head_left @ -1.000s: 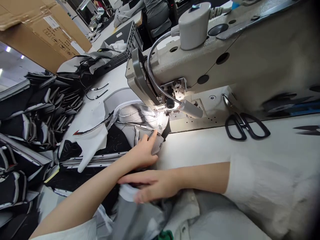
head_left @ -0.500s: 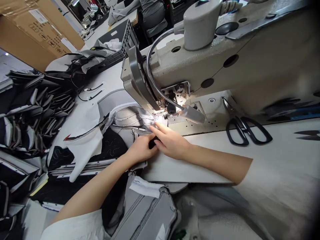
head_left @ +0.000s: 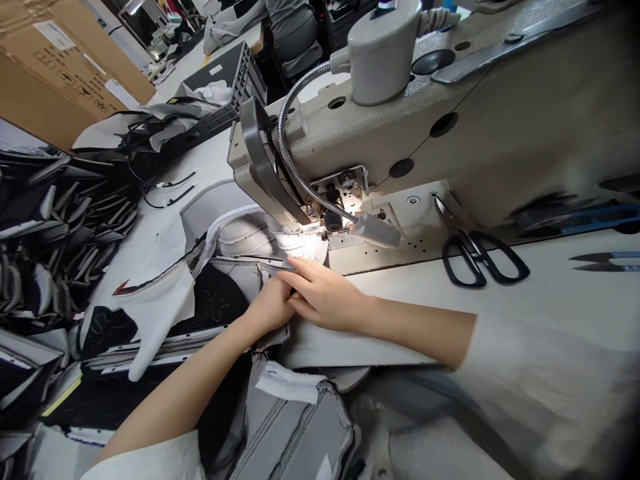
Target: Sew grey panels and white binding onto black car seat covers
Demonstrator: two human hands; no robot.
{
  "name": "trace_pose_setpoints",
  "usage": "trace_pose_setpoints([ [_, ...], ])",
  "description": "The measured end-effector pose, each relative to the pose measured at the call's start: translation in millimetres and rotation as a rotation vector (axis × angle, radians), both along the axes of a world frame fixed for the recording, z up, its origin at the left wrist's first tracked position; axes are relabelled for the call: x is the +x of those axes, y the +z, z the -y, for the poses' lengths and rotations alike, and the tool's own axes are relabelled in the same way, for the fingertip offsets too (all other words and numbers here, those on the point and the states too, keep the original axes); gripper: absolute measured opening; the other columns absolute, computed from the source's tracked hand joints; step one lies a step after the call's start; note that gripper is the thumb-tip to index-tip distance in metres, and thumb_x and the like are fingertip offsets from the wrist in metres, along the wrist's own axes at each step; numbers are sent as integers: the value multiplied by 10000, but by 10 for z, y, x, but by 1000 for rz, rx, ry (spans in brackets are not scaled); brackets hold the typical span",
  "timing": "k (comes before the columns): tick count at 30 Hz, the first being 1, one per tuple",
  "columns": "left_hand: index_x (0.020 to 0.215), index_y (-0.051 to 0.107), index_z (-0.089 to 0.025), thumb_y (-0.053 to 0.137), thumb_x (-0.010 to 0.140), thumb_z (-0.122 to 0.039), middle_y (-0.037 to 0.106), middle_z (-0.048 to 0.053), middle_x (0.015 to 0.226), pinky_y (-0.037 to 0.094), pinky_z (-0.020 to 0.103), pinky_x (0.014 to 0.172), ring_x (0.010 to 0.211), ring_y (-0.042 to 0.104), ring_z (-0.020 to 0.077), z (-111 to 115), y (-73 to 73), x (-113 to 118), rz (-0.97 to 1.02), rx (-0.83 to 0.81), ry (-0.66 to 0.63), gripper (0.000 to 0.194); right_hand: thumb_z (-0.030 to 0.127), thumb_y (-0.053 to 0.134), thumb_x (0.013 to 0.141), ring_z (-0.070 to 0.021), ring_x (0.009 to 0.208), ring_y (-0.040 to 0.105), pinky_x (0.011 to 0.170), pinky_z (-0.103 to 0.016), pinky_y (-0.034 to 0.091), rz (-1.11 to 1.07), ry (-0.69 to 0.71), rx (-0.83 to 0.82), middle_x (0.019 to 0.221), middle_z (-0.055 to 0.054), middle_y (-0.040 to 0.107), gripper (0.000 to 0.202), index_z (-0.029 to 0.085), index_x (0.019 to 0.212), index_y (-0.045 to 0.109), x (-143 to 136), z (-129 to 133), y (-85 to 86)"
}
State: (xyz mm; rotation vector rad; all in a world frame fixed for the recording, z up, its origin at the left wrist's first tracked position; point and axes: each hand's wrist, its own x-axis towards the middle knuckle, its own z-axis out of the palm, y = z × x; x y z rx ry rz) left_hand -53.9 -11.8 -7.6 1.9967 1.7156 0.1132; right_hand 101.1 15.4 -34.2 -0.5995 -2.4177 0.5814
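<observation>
Grey and black padded fabric (head_left: 247,237) lies on the white table, its right end under the lit needle area of a sewing machine (head_left: 320,143). My left hand (head_left: 270,305) is closed on the fabric's near edge, just below the needle area; its fingertips are partly covered by my right hand. My right hand (head_left: 325,293) rests over the left fingers, its forefingers stretched onto the fabric edge. A sewn grey panel (head_left: 300,433) hangs down over the table's front edge.
Black-handled scissors (head_left: 477,257) and small snips (head_left: 603,261) lie at the right. Stacked dark pieces (head_left: 30,267) fill the left. Behind are a cardboard box (head_left: 65,67), a grey crate (head_left: 240,83) and a seated person (head_left: 293,33).
The whole view has shifted slightly. Both hands have moved a little away from the needle with the fabric edge, and the right hand now overlaps the left more.
</observation>
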Motion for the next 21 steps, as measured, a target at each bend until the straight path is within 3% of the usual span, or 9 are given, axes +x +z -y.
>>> trace_pose_setpoints([
  [2, 1131, 630, -152, 437, 803, -155, 640, 78, 1182, 442, 343, 987, 1111, 581, 228, -3, 45, -2, 27, -11, -9, 380, 127, 434, 863, -249, 1089, 465, 911, -386, 424, -10, 48, 151, 1234, -173, 486, 320, 103, 1154, 565, 229, 81, -88],
  [5, 1284, 538, -169, 412, 816, -161, 547, 39, 1320, 368, 322, 1073, 1216, 511, 190, -18, 125, 9, 48, -46, 3, 485, 80, 402, 857, -248, 983, 497, 822, -394, 451, 16, -3, 333, 1260, -199, 469, 234, 110, 922, 624, 409, 160, -172],
  [7, 1302, 525, -163, 412, 815, -162, 537, 26, 1327, 357, 311, 1084, 1225, 503, 180, -29, 171, 28, 46, -76, 30, 500, 84, 385, 868, -238, 916, 509, 763, -380, 460, 29, -44, 374, 1264, -226, 455, 241, 96, 903, 624, 414, 194, -179],
  [10, 1304, 525, -165, 413, 827, -177, 529, 16, 1332, 360, 305, 1082, 1231, 499, 178, -44, 207, 67, 28, -103, 42, 491, 76, 373, 871, -216, 825, 516, 714, -356, 464, 49, -74, 359, 1074, -183, 555, 271, 92, 967, 626, 374, 219, -163],
  [12, 1306, 524, -168, 412, 831, -179, 532, 16, 1328, 368, 298, 1075, 1224, 506, 176, -58, 206, 96, 7, -110, 34, 489, 75, 385, 867, -230, 876, 528, 773, -377, 467, 74, -30, 351, 1000, -156, 579, 280, 85, 1014, 623, 364, 228, -181],
  [16, 1307, 523, -164, 421, 818, -167, 541, 28, 1322, 375, 282, 1065, 1219, 510, 176, -125, 180, 174, -27, -100, 19, 499, 150, 442, 862, -330, 1191, 431, 1006, -463, 374, 144, 37, 356, 1236, -228, 503, 364, -3, 1167, 569, 342, 224, -305],
  [21, 1298, 532, -181, 429, 803, -149, 561, 40, 1300, 408, 301, 1035, 1193, 533, 194, -270, 159, 277, -74, -68, 42, 507, 180, 449, 858, -358, 1219, 429, 1047, -472, 342, 213, 59, 378, 1226, -264, 520, 417, -50, 1188, 557, 257, 139, -382],
])
